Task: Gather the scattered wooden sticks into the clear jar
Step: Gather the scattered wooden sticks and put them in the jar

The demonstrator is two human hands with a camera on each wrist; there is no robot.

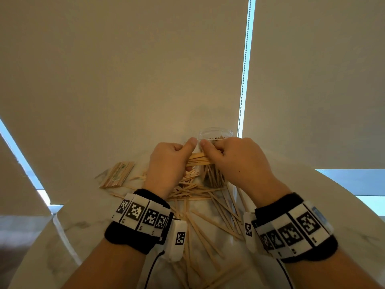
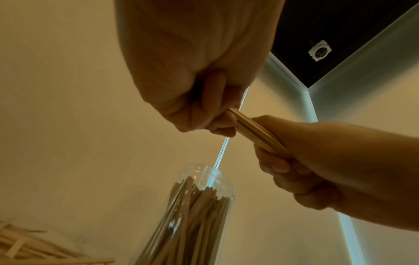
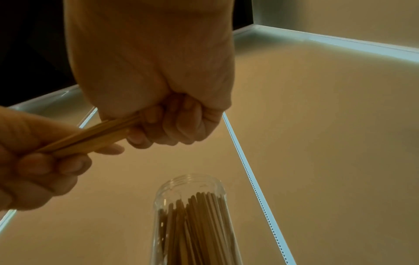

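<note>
A small bundle of wooden sticks [image 1: 198, 159] lies level between both hands, above the table and in front of the clear jar [image 1: 215, 134]. My left hand [image 1: 170, 163] grips the bundle's left end and my right hand [image 1: 233, 159] grips its right end, thumbs up and nearly touching. The bundle [image 2: 256, 132] shows between both fists in the left wrist view, and the same bundle [image 3: 95, 136] in the right wrist view. The jar [image 2: 199, 206] stands upright below, holding several sticks; its open mouth [image 3: 190, 182] is uncovered. Several loose sticks [image 1: 208, 215] lie scattered on the table.
A flat stack of sticks in a wrapper [image 1: 117, 175] lies at the left of the white marble table [image 1: 312, 205]. Roller blinds [image 1: 125, 69] with a bead chain [image 1: 243, 80] hang close behind the jar. The table's round edge curves at right and left.
</note>
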